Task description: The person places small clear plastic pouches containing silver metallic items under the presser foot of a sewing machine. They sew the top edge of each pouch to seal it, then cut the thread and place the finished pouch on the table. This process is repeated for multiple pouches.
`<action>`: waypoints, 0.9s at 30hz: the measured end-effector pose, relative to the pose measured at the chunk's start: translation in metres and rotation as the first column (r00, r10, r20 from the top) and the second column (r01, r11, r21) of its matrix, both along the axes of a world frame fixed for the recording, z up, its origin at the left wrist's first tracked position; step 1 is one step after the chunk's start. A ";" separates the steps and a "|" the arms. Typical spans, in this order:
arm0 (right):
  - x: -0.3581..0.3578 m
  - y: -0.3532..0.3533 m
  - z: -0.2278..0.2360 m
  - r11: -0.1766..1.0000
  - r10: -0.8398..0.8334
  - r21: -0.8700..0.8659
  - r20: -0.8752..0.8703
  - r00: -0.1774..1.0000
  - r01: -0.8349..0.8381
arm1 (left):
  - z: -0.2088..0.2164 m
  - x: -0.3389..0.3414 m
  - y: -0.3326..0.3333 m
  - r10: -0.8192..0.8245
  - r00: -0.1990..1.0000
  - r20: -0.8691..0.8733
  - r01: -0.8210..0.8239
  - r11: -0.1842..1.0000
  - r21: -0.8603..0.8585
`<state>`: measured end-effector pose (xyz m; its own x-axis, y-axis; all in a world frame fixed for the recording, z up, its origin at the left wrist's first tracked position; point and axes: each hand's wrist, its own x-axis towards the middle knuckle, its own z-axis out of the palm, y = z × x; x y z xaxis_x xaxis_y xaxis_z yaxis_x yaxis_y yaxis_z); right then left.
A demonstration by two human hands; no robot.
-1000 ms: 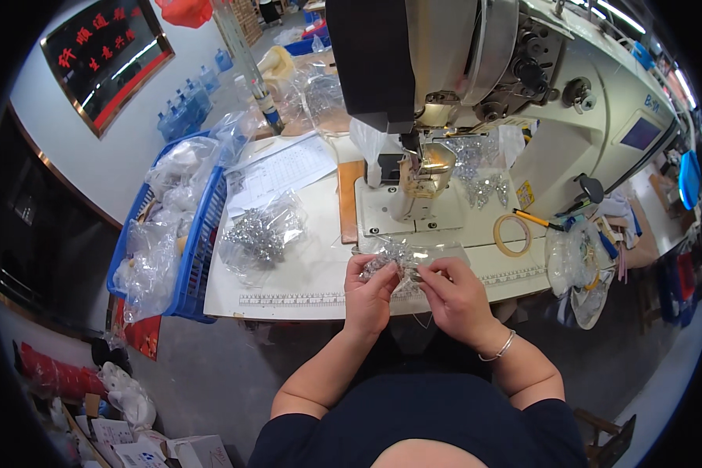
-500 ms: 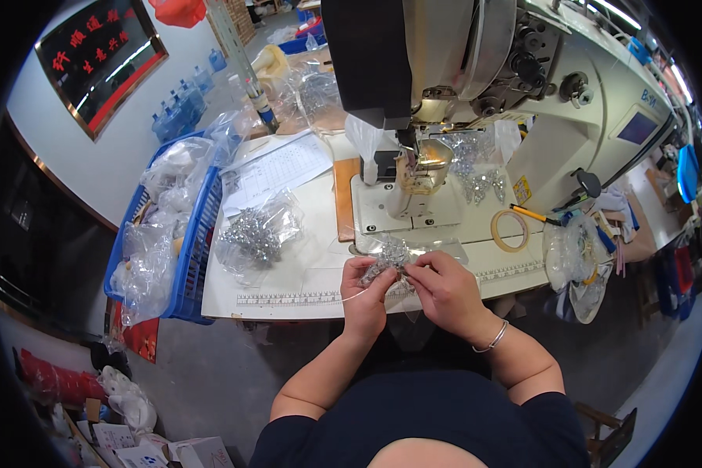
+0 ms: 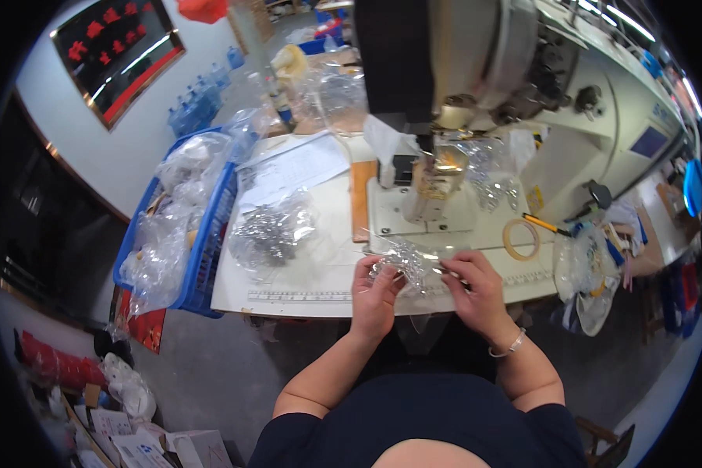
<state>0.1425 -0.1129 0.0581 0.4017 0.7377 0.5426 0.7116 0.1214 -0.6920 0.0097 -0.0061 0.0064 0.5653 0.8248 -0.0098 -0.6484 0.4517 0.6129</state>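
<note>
At the table's front edge, my left hand [image 3: 374, 303] is closed round a shiny silver sequined piece [image 3: 410, 262] that glitters and spreads out to the right of the fingers. My right hand [image 3: 482, 292] is bent at the piece's right side, its fingertips pinched; whatever they hold is too small and blurred to name. A sewing machine [image 3: 425, 204] with a raised post stands just beyond both hands. Left of them, a clear plastic bag [image 3: 267, 236] holds a heap of similar silver glittery pieces. More silver pieces [image 3: 491, 183] lie behind the post.
A blue basket [image 3: 200, 269] full of plastic bags stands at the table's left. Papers [image 3: 295, 168] lie near it. To the right are a tape roll [image 3: 507, 238], a yellow cutter [image 3: 544, 225] and hanging plastic bags [image 3: 583, 273]. A ruler strip [image 3: 300, 296] runs along the front edge.
My right hand has moved right, away from my left hand, and the silver piece shows more widely between them. The whole view has shifted slightly.
</note>
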 end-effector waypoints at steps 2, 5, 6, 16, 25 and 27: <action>0.007 -0.005 -0.003 0.999 -0.032 0.005 -0.016 0.999 0.032 | -0.001 -0.003 0.001 -0.005 1.000 -0.016 0.004 0.996 -0.086; 0.025 -0.018 -0.013 0.996 -0.090 0.012 0.002 0.996 0.090 | -0.011 -0.005 0.004 0.161 0.961 -0.227 -0.094 0.956 0.279; 0.032 -0.021 -0.017 0.994 -0.110 0.031 0.018 0.994 0.109 | -0.006 -0.010 0.005 0.154 0.962 -0.225 -0.087 0.955 0.284; 0.071 -0.055 -0.034 0.972 -0.233 0.011 0.006 0.972 0.233 | 0.099 -0.110 0.134 0.057 0.897 -0.438 0.154 0.890 0.430; 0.092 -0.066 -0.055 0.932 -0.360 -0.012 0.105 0.927 0.363 | 0.094 -0.135 0.251 0.385 0.351 -0.853 0.655 0.550 0.518; 0.092 -0.064 -0.057 0.916 -0.379 -0.067 0.175 0.909 0.395 | 0.078 -0.135 0.252 0.253 0.234 -0.939 0.553 0.759 0.342</action>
<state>0.2344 -0.1771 0.0010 0.5835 0.5938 0.5540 0.7879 -0.2486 -0.5634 -0.1258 0.2460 0.0841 0.5807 0.7752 -0.2487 0.5882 -0.1883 0.7865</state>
